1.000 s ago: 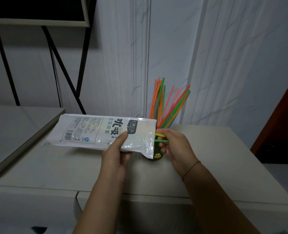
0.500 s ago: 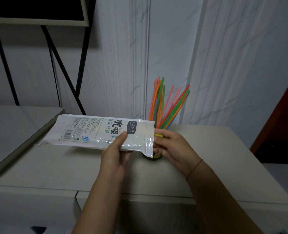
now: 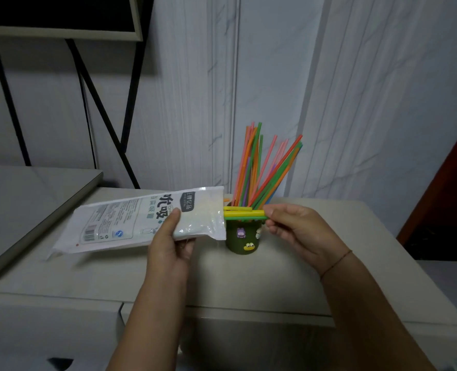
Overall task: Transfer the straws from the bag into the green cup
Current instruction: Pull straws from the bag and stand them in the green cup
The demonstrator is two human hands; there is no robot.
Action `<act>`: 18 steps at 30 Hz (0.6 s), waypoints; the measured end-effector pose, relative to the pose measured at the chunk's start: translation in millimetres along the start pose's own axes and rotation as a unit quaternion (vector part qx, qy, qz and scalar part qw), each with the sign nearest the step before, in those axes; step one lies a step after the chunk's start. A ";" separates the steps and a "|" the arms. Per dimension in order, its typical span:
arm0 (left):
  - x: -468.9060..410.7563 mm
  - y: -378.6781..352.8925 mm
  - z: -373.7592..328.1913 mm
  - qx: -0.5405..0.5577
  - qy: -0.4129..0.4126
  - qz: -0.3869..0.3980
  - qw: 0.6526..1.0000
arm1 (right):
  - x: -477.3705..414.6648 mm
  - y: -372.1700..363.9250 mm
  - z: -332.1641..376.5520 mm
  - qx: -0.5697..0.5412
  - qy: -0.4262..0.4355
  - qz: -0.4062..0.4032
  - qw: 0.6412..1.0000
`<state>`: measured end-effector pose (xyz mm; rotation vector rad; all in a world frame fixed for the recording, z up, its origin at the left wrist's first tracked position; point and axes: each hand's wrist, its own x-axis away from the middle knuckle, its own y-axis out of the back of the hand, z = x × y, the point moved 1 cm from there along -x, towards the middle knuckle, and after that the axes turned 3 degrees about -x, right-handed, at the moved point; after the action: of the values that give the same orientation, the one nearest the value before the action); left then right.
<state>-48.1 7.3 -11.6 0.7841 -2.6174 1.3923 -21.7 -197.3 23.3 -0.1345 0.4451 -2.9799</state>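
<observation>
Three straws (image 3: 244,213) poking from bag (image 3: 141,223) mouth, tips pinched by right hand (image 3: 299,231); bag gripped near mouth by left hand (image 3: 168,245), just beside cup (image 3: 242,239) toward surface (image 3: 329,277) back edge. Light, slick, bendy: pinch ends firmly, pull straight.
</observation>
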 end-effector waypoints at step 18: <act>-3.5 1.6 1.2 0.028 0.018 -0.044 0.998 | -7.0 -22.9 -12.0 -0.135 0.044 -0.043 0.989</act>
<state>-45.5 8.5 -14.5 0.8629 -2.4949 1.4482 -18.6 -171.2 18.2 -0.0493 0.8733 -3.0022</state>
